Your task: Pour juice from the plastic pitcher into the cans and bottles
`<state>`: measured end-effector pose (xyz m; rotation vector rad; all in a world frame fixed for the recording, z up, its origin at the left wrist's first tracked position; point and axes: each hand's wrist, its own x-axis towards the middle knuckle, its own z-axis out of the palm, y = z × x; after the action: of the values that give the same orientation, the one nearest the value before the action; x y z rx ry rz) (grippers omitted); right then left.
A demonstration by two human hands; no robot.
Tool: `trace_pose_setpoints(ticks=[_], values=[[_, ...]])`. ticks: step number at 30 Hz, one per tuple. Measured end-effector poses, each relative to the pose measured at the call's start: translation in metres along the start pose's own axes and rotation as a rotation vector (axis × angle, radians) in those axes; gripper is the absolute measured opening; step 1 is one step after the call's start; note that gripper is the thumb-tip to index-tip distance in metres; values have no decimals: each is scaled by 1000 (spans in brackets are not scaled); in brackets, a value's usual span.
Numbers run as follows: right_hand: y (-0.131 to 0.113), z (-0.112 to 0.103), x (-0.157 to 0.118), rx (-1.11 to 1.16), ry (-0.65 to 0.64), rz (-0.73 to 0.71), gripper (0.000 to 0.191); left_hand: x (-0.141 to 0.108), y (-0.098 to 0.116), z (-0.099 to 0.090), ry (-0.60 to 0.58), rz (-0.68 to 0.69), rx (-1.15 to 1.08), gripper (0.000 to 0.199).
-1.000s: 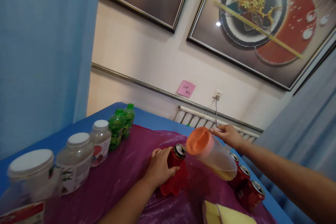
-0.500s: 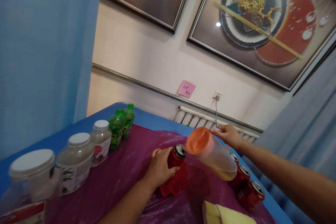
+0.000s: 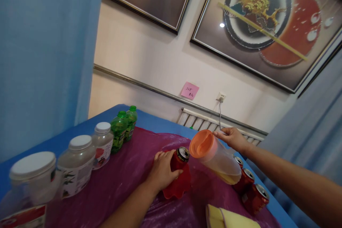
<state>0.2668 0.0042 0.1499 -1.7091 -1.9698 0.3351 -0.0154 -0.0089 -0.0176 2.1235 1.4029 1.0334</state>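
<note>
Grips with the left hand a red can, on or just above a red wavy-edged base; holds an orange-lidded pitcher, tilted toward that can, clasped in the right hand, near three more cans

Left side: three clear, white-lidded jars, probably plastic, then two translucent green bottles; on the off-white wall behind, a square pink paper note near a white rectangular socket.

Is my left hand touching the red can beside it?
Touching: the head view shows the left hand wrapped around the side of the red can.
</note>
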Motion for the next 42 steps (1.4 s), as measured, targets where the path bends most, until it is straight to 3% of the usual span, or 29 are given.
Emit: trace_pose_setpoints(ticks=[42], values=[[6,2,2,-8,31,-29,67,-1,-1,2,-11,16,1,66]])
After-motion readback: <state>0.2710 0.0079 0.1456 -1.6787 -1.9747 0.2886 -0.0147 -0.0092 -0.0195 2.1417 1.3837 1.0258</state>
